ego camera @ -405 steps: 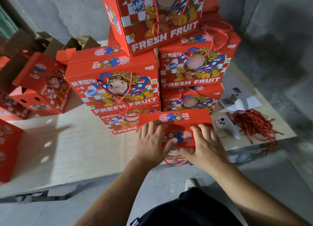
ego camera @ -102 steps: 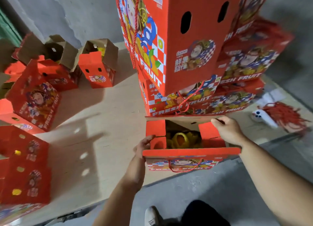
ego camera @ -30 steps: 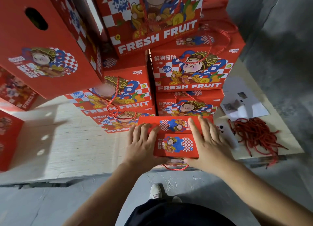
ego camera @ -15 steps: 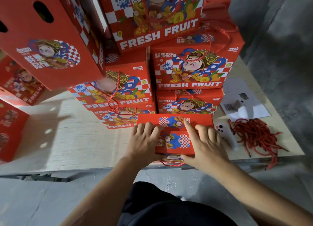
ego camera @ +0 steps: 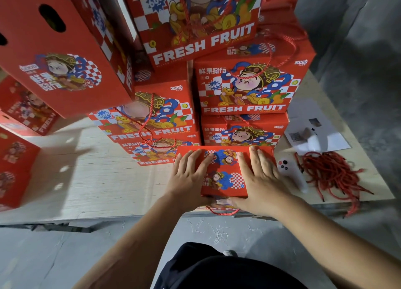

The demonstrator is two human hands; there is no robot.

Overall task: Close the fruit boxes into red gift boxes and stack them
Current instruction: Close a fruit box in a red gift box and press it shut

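A red gift box (ego camera: 224, 176) sits at the front edge of the wooden platform (ego camera: 97, 180), its top flaps folded down. My left hand (ego camera: 188, 176) lies flat on the left part of the lid, fingers straight. My right hand (ego camera: 258, 178) lies flat on the right part, fingers spread, thumb at the box's front edge. A red rope handle hangs below the box's front. Behind it rises a stack of closed red "FRESH FRUIT" boxes (ego camera: 247, 87), several high.
A large red box (ego camera: 63, 50) looms at the upper left. More red boxes (ego camera: 15, 165) stand along the left edge. To the right lie a white tool (ego camera: 290, 173), a pile of red rope handles (ego camera: 332, 173) and white paper sheets (ego camera: 314, 130). Grey floor lies below.
Over the last second both hands stayed on the lid; the right fingers curled briefly on the flap, then flattened again. About three seconds ago the box stood open showing yellow fruit.
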